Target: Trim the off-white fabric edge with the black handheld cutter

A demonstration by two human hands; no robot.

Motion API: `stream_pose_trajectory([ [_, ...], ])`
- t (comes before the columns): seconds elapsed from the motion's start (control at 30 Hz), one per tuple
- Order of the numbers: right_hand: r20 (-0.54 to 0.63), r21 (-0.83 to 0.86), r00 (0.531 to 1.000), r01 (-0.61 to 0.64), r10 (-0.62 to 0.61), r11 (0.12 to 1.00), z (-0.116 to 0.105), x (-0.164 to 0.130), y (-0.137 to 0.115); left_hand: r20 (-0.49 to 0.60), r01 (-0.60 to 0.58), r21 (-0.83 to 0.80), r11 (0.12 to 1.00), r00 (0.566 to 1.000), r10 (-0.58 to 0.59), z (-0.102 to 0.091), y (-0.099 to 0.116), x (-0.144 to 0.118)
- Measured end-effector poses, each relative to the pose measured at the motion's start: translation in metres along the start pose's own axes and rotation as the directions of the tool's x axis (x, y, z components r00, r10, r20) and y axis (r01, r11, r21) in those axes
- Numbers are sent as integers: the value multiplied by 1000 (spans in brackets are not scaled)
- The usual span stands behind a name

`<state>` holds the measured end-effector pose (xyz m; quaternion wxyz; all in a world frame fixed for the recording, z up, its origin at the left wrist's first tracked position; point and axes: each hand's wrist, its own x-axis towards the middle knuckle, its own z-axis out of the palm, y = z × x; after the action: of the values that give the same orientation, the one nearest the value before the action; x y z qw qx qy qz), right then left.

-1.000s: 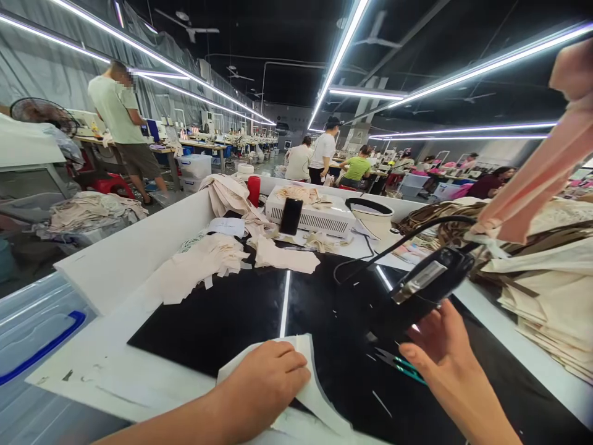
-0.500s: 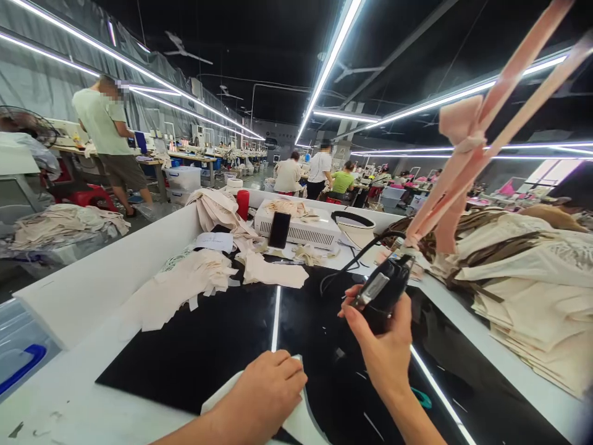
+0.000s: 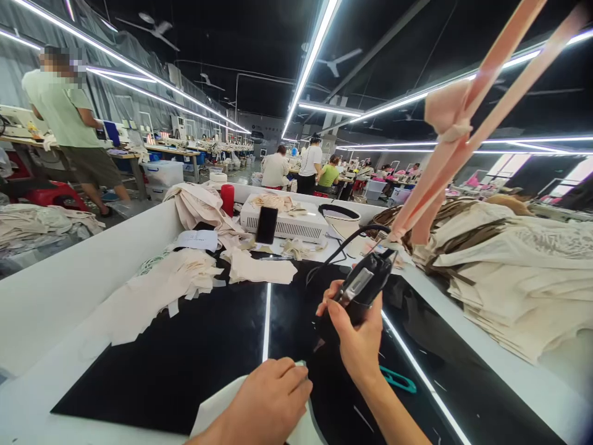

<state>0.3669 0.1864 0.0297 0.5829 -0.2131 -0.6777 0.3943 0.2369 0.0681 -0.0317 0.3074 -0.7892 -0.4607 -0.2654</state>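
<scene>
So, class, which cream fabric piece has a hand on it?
The near piece under the left hand; the heap at left, the stack at right and the flat piece on the black board's far edge are untouched.

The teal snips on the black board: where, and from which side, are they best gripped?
I would take the teal snips by their rounded handle end, from the right: it lies exposed on the black board, while the right forearm covers the opposite end.
</scene>
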Motion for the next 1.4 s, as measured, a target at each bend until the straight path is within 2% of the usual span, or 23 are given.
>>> stream_pose_trajectory([
  [0.17,-5,94,1000,25,-24,995,-3,-2,7,27,9,65,998,1000,-11,-3,3,-4],
  [0.33,10,177,1000,21,-24,984,0,-2,9,15,41,47,998,999,-42,-3,6,-7],
  [0.77,85,328,996,11,-41,945,10,-3,10,29,12,46,999,999,-13,-7,1,-5],
  [1.07,113,386,993,-5,-42,923,11,-3,2,40,-8,90,996,999,4,-10,2,-7],
  [1.27,115,361,992,8,-53,933,13,-7,5,50,-7,94,996,999,2,-5,3,-10],
  [1.4,109,357,991,34,-77,933,12,-9,7,51,4,92,996,999,-8,-10,3,-7],
])
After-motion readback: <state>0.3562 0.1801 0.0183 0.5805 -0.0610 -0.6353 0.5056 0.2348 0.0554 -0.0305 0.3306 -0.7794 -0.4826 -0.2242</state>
